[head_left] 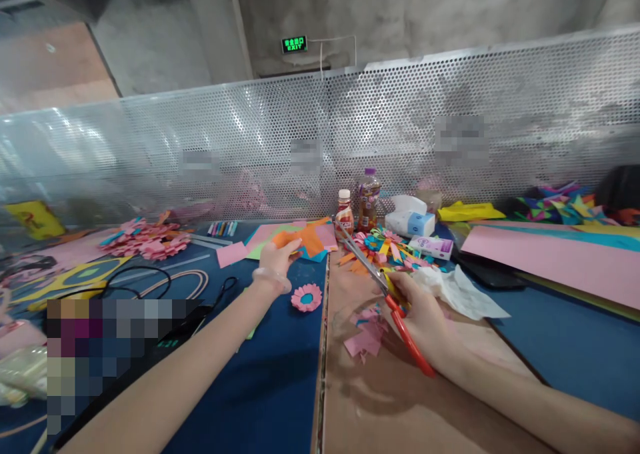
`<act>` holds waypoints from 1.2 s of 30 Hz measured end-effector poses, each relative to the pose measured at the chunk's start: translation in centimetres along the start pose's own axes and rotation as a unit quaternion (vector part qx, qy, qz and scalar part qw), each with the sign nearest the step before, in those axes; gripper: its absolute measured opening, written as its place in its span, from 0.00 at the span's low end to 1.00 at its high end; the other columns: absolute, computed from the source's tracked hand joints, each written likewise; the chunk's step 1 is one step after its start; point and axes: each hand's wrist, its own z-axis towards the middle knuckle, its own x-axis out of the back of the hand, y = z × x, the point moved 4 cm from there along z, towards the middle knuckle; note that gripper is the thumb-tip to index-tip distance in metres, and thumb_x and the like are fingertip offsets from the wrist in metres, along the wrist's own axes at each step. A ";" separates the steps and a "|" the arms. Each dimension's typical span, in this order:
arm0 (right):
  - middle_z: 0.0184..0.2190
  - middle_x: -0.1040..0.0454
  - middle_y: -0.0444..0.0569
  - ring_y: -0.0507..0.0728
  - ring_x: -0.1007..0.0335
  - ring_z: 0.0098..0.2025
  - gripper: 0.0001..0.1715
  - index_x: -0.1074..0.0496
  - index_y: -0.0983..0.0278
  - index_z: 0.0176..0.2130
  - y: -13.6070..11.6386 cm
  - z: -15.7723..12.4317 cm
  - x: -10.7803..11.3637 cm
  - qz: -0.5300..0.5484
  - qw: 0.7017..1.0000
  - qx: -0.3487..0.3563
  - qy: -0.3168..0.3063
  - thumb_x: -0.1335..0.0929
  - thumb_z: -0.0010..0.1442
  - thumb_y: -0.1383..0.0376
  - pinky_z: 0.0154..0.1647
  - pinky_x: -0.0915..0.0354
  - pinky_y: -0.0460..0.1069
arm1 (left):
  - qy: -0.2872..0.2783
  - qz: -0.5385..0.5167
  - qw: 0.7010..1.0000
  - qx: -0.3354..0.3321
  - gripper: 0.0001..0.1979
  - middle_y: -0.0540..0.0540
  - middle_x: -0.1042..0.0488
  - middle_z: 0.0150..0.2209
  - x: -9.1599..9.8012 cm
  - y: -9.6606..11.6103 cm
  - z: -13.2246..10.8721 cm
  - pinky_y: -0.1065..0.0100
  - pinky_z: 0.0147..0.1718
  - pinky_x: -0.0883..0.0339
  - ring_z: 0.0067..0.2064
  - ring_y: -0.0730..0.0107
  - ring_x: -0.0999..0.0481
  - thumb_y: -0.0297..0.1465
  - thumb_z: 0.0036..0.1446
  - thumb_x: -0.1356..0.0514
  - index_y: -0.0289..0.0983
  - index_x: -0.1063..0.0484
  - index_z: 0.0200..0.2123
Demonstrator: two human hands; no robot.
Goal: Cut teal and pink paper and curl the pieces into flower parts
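Just beyond the pink flower (306,299) on the desk (280,381), a piece of orange paper (315,239) sits in the left hand (277,257), thumb and fingers pinched on its near side. That hold probably leaves the rest of the paper sticking out free. To the right of the flower, the right hand (420,313) is wrapped around the handles of the scissors (367,261); the blades slant away from the body, likely for safety and a clear view of the tips. The 2 hands are apart, each busy with its own item. The blade tips come near the paper's right end, though I cannot tell whether they touch.

Beneath the left hand, behind the flower, coloured sheets (265,236) lie overlapped, perhaps so each colour shows. Pink scraps (365,339) lie to the flower's right, loose like offcuts.

Farther out, beyond and to the right of the flower, is a heap of bright paper pieces (387,249). Behind it stand 2 drinks, a white-capped bottle (344,209) and a purple-capped bottle (369,201), maybe set back to spare the paper. Well to the flower's left, other pink flowers (160,242) are piled together, seemingly like with like. Behind everything, a perforated metal screen (200,147) appears to close off the far edge.
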 end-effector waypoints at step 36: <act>0.35 0.31 0.48 0.56 0.33 0.34 0.21 0.37 0.64 0.43 0.0 0.0 0.5 -0.037 0.999 -0.003 0.003 0.34 0.47 0.66 0.34 0.35 0.49 | -0.020 0.100 0.976 -0.194 0.07 0.50 0.26 0.30 -2.7 7.8 -7.0 0.72 0.31 0.33 0.30 0.73 0.27 0.30 0.44 0.36 0.37 0.26 0.30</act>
